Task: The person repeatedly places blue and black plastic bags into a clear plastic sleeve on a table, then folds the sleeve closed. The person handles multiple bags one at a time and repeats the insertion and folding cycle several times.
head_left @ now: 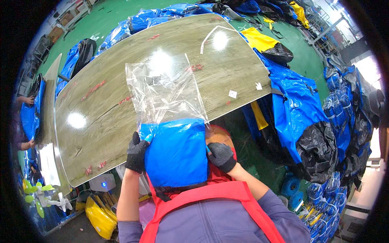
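Observation:
A flat, folded blue sheet (176, 156) lies in front of my body, over the near edge of the table. Its far end meets a clear plastic bag (168, 95) that stretches crumpled across the tabletop; how far the sheet reaches inside cannot be made out. My left hand (137, 154), in a black-and-grey striped glove, is closed at the sheet's left edge near the bag. At the right edge my right hand (221, 155), gloved alike, has its fingers curled in against the side. The fingertips of both are partly hidden.
The wood-patterned table (101, 109) carries red marks and small white labels (232, 94). Blue-and-black bags (298, 109) hang off its right side. Bundled blue packs (328, 202) are stacked lower right. Another person's hands (28, 143) hold blue material at far left.

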`<state>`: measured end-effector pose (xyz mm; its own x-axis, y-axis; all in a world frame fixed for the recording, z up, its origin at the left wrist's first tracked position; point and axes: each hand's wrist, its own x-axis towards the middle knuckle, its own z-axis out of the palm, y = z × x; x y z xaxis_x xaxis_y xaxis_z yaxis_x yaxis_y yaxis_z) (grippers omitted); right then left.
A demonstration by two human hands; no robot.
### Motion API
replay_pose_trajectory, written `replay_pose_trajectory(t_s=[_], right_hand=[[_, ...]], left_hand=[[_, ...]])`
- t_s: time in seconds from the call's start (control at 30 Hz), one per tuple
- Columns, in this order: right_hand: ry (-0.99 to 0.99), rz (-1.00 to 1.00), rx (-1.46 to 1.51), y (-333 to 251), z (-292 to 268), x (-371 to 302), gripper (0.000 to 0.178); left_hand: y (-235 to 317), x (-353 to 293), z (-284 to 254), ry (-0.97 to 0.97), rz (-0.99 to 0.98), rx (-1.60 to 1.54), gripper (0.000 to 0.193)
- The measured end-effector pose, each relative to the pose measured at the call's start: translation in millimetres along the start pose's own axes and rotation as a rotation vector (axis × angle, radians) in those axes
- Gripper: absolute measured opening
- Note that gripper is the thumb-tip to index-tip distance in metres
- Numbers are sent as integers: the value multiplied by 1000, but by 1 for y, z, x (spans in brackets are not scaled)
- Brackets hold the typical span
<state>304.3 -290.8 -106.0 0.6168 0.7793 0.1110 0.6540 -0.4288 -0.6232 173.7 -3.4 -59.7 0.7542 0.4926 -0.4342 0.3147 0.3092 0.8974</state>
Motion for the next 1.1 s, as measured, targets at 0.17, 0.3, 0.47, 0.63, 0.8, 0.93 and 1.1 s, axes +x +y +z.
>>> replay_pose_trajectory(t_s=[0.17, 0.3, 0.47, 0.63, 0.8, 0.93, 1.1], right_hand=[[31, 287, 317, 25, -52, 31, 32], [69, 222, 461, 9, -29, 51, 31], [104, 128, 111, -24, 8, -9, 32], [295, 325, 870, 3, -15, 23, 32], [-226, 489, 959, -28, -4, 19, 62], [-45, 372, 1137, -47, -7, -31, 78], [-207, 522, 1071, -22, -32, -22, 72]], left_hand=[[1, -3, 5, -9, 10, -42, 47], [-6, 0, -1, -50, 18, -2, 52], [-15, 2, -18, 1, 68, -32, 53], [-23, 16, -10, -29, 88, 45, 50], [-35, -29, 8, 63, 226, 172, 49], [-52, -87, 12, -97, 99, 135, 60], [-82, -86, 31, -9, -4, 255, 62]])
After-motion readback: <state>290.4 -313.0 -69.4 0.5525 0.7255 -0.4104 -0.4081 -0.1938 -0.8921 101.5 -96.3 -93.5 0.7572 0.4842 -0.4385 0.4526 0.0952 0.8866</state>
